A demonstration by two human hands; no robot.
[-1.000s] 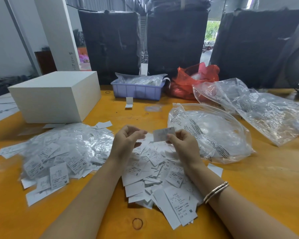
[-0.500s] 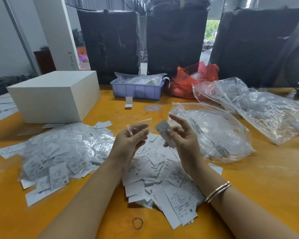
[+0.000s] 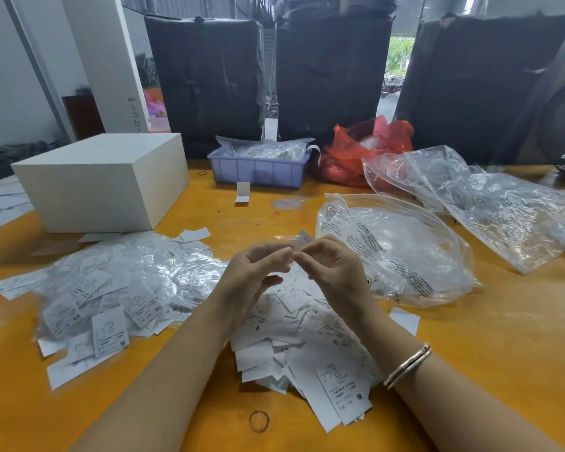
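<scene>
Left hand (image 3: 252,275) and right hand (image 3: 335,270) meeting at frame centre
The left is pinching a thin clear plastic sleeve (image 3: 286,238); the right is pinching a small white paper label (image 3: 304,239) against it; both are hovering above a heap of white labels (image 3: 261,353) on the orange tabletop (image 3: 470,353).

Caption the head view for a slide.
The left hand and right hand pinch a small label and clear sleeve over loose labels on an orange table.
</scene>
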